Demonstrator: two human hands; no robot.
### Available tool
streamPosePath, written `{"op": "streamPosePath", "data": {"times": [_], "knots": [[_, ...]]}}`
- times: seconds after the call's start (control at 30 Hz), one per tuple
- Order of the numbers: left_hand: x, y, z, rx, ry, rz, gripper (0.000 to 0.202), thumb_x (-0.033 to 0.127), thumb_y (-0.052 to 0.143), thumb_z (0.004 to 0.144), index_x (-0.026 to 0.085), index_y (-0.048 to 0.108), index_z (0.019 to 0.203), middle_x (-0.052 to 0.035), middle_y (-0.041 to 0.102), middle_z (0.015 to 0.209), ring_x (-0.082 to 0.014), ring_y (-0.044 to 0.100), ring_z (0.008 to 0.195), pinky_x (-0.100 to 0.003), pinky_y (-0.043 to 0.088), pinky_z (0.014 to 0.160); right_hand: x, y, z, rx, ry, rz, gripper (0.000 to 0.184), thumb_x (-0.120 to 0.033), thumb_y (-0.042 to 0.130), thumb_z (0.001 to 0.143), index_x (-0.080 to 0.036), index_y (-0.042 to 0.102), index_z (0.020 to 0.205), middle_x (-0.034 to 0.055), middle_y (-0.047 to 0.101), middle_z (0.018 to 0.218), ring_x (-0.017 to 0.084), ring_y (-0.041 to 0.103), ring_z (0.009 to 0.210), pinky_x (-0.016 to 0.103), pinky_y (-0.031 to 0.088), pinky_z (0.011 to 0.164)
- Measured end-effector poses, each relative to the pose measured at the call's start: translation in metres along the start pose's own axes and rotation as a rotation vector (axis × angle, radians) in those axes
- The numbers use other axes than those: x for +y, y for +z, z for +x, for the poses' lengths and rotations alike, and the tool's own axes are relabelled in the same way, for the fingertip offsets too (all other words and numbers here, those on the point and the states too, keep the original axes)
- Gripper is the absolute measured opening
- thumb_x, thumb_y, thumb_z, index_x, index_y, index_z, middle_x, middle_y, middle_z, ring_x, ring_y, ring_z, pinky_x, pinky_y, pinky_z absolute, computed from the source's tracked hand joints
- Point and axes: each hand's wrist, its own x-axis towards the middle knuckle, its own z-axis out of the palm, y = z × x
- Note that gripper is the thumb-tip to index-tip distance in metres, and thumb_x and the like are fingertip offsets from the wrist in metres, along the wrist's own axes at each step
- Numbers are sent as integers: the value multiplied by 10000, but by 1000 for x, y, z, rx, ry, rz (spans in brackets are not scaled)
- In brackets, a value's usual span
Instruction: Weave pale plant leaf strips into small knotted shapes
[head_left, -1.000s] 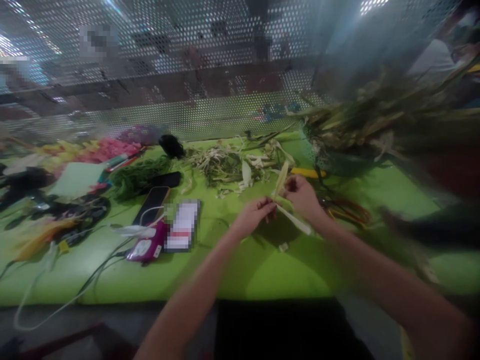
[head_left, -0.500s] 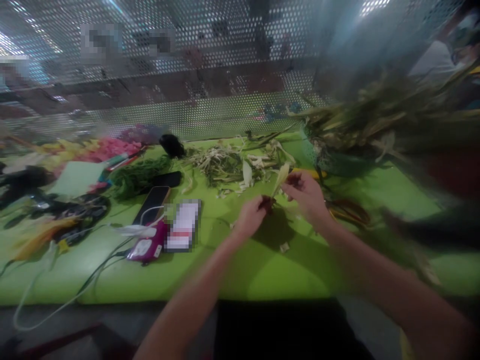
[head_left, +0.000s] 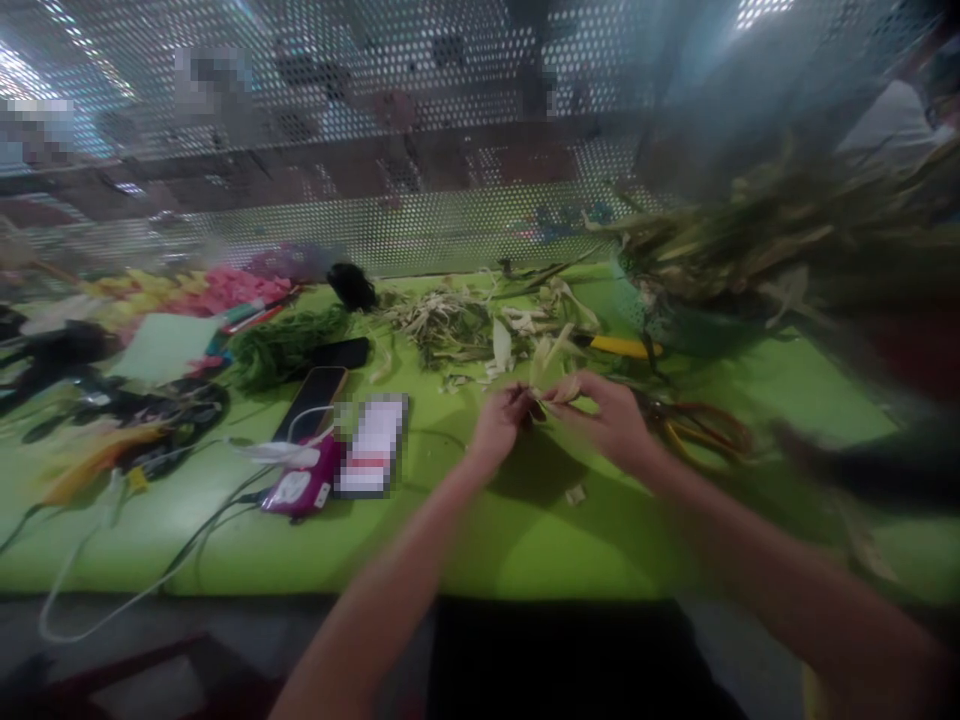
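Note:
My left hand (head_left: 496, 428) is closed in a pinch at the lower end of a pale corn husk piece (head_left: 553, 350). Its upper leaves stand up and split into two tips. From the other side my right hand (head_left: 609, 415) pinches a folded part of the same husk, its fingertips close to the left ones. Both hands hover over the green table (head_left: 480, 540), and a shadow falls below them. Beyond them lies a heap of husk scraps and shreds (head_left: 442, 320). A small husk scrap (head_left: 575, 495) rests nearer to me.
Right of my hands lie orange-handled scissors (head_left: 705, 432) and a yellow-handled tool (head_left: 626, 346). A green basket (head_left: 637, 300) overflows with long dry husks. At left are phones (head_left: 371, 445), a purple power bank (head_left: 304, 480) with cables, green fibre (head_left: 281, 345) and pink and yellow flowers (head_left: 232, 290).
My right hand has come down and nearer to the left. The husk, earlier a single upright strip, now shows two tips and a folded part. The view has shifted slightly.

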Motion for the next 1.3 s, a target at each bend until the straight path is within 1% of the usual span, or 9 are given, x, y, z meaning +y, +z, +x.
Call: {"op": "streamPosePath", "data": {"times": [0.2, 0.4, 0.57, 0.63, 0.77, 0.87, 1.07, 1.2, 1.3], "knots": [[5, -1, -2, 13, -51, -163, 194, 305, 586, 826, 143, 592, 720, 7, 567, 587, -64, 447, 490, -201, 334, 504, 3, -1, 1, -138, 16, -146, 85, -270, 677, 825, -226, 733, 872, 29, 730, 828, 183, 644, 727, 300, 464, 669], [11, -5, -5, -13, -123, -260, 155, 296, 628, 790, 142, 637, 796, 26, 524, 619, -61, 459, 546, -186, 365, 556, 7, -1, 0, -109, -65, -347, 75, -254, 668, 829, -226, 725, 868, 21, 726, 794, 168, 628, 698, 279, 432, 671], [16, -3, -9, -54, -116, -357, 148, 276, 622, 787, 152, 646, 863, -3, 598, 742, -86, 530, 671, -201, 420, 665, -1, -1, -2, -224, -143, -270, 98, -270, 652, 849, -245, 725, 909, 8, 738, 846, 143, 630, 689, 297, 462, 719], [15, -2, -9, -60, -93, -272, 148, 293, 601, 818, 164, 635, 885, 0, 594, 749, -88, 516, 665, -205, 403, 645, -5, -4, 0, -221, -53, -156, 152, -269, 649, 848, -245, 709, 986, 18, 733, 889, 139, 631, 707, 284, 476, 683], [8, -2, -6, -38, 7, 49, 115, 267, 544, 868, 176, 609, 888, 6, 581, 730, -99, 495, 653, -227, 388, 642, 0, -7, 6, 16, 201, 144, 171, -313, 606, 870, -193, 645, 985, 26, 691, 810, 132, 613, 672, 236, 465, 556], [3, -1, -5, -39, 106, 246, 132, 242, 496, 887, 170, 603, 858, -9, 604, 743, -120, 523, 700, -251, 404, 696, 9, -6, 9, 128, 270, 162, 190, -349, 637, 843, -179, 641, 928, 8, 662, 728, 106, 544, 566, 215, 407, 478], [6, 4, -8, -75, 157, 485, 212, 247, 465, 895, 171, 662, 904, -31, 642, 734, -155, 540, 668, -293, 420, 699, 9, -2, 3, 120, 170, -103, 183, -347, 676, 820, -175, 709, 769, 5, 671, 687, 130, 558, 591, 246, 414, 535], [7, 5, -12, -92, 192, 489, 173, 208, 541, 837, 176, 706, 878, -70, 691, 806, -198, 572, 736, -339, 450, 793, 4, 2, -2, 18, 85, -221, 143, -309, 642, 857, -205, 739, 839, 18, 719, 765, 173, 630, 683, 285, 465, 629], [2, 5, -10, -121, 147, 397, 145, 213, 602, 804, 181, 722, 878, -72, 702, 831, -213, 593, 786, -348, 458, 823, 6, 3, -2, -7, 108, -194, 140, -281, 618, 872, -209, 728, 922, 28, 730, 831, 178, 648, 721, 298, 492, 662]]}}
